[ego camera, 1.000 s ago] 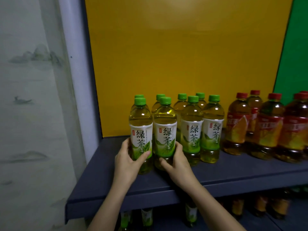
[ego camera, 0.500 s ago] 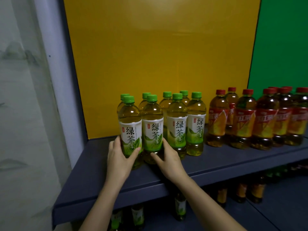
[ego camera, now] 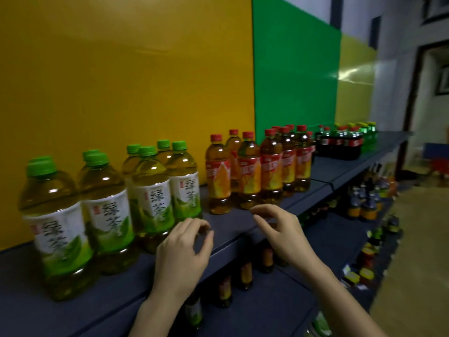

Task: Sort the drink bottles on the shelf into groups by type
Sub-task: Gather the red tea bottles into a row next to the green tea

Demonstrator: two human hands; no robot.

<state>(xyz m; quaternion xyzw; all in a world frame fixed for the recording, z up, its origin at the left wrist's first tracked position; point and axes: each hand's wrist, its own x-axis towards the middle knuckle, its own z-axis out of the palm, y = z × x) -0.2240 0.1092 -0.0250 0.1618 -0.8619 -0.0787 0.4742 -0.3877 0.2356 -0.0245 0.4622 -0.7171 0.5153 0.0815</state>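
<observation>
Several green-capped green tea bottles (ego camera: 107,205) stand grouped at the left of the dark blue shelf (ego camera: 233,229). To their right stands a group of several red-capped amber tea bottles (ego camera: 250,171). Farther right sit dark cola bottles (ego camera: 340,142) and green soda bottles (ego camera: 368,135). My left hand (ego camera: 184,249) hovers over the shelf's front edge, fingers loosely curled, holding nothing. My right hand (ego camera: 279,224) hangs in front of the amber bottles, fingers relaxed, empty and touching no bottle.
Yellow (ego camera: 121,81) and green (ego camera: 294,76) panels back the shelf. Lower shelves (ego camera: 267,305) hold more bottles. Wooden floor (ego camera: 418,239) and a doorway lie to the right.
Both hands let go of the two front green tea bottles and moved right. The view swung right, revealing the amber, cola and soda groups.
</observation>
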